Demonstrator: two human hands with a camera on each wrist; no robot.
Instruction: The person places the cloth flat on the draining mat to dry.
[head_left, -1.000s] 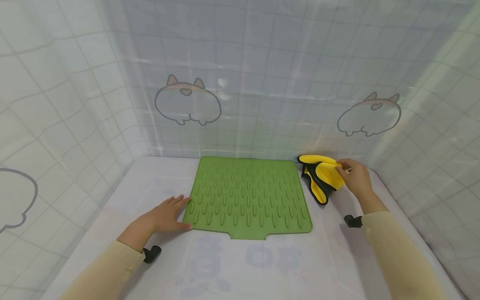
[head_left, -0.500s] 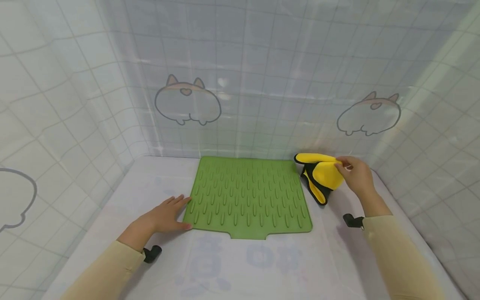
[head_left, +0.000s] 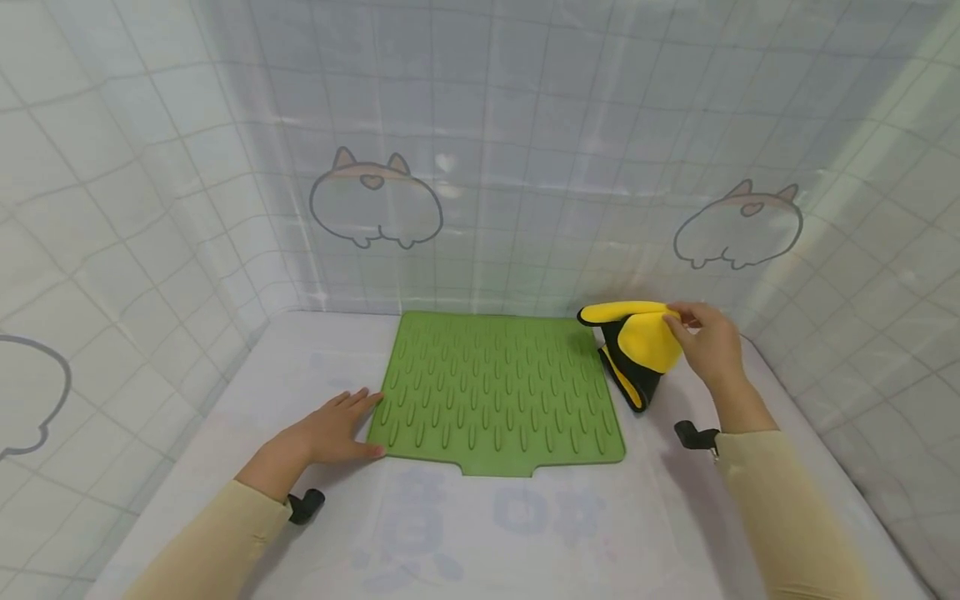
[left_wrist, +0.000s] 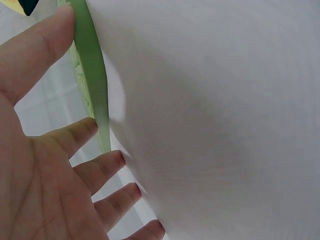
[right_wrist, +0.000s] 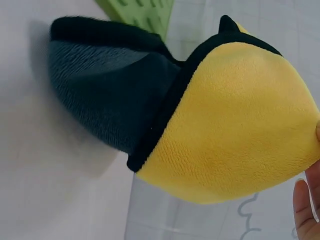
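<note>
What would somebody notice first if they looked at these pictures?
Probably the yellow and black cloth, pinched by the right hand on the head view's right. Next, the big bumpy green mat in the middle, with the left hand at its left edge.

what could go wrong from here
The cloth might slip loose, since the right hand pinches it only by an edge. It also hangs folded, so it could bunch up if set down like this. The mat may twist or slide if bumped: the left hand touches it only around its near left corner, and no hand is on its right side.
</note>
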